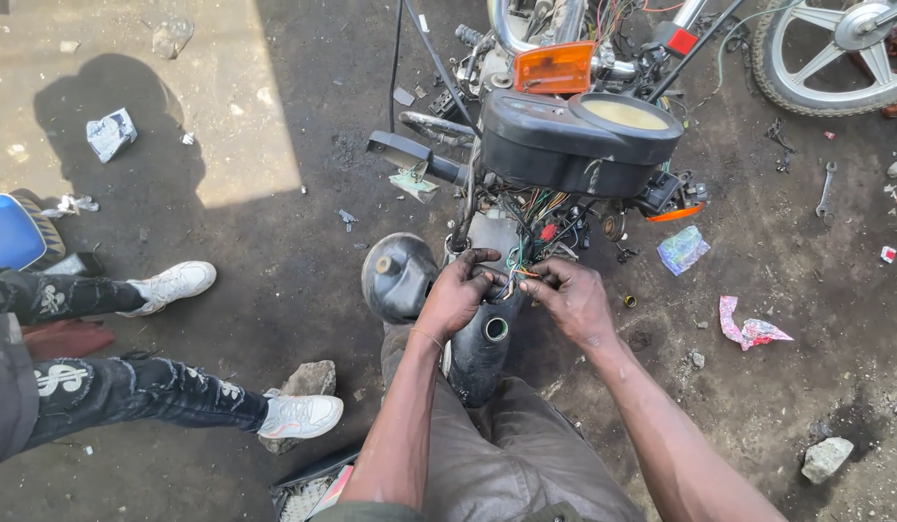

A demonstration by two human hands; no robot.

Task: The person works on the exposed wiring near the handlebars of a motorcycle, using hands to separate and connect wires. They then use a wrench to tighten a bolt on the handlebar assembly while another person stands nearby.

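At the far left of the oil-stained ground (274, 290), a second person sits with legs in dark printed trousers (129, 391) and white sneakers (298, 416), well apart from the work. A crumpled paper scrap (111, 133) lies near the upper left corner of the ground, and a stone (308, 379) rests just beside the nearer sneaker. Moving right, a black headlamp shell (398, 275) hangs beside the stripped motorcycle front. The left hand (458, 290) is clenched around a bundle of coloured wires (516, 271), fingertips pinching the strands. The wire bundle emerges below the black instrument cluster (579, 140) and sits directly between both hands, above the dark fork tube (487, 343). The right hand (572, 295) grips the same bundle from the opposite side, fingers curled onto the wire ends. An orange indicator lens (555, 68) sits above the cluster. Further right, a plastic wrapper (682, 249) and a pink wrapper (748, 329) lie on the ground. A spanner (825, 188) lies near the right edge, below a spoked wheel (835, 48) in the upper right corner.
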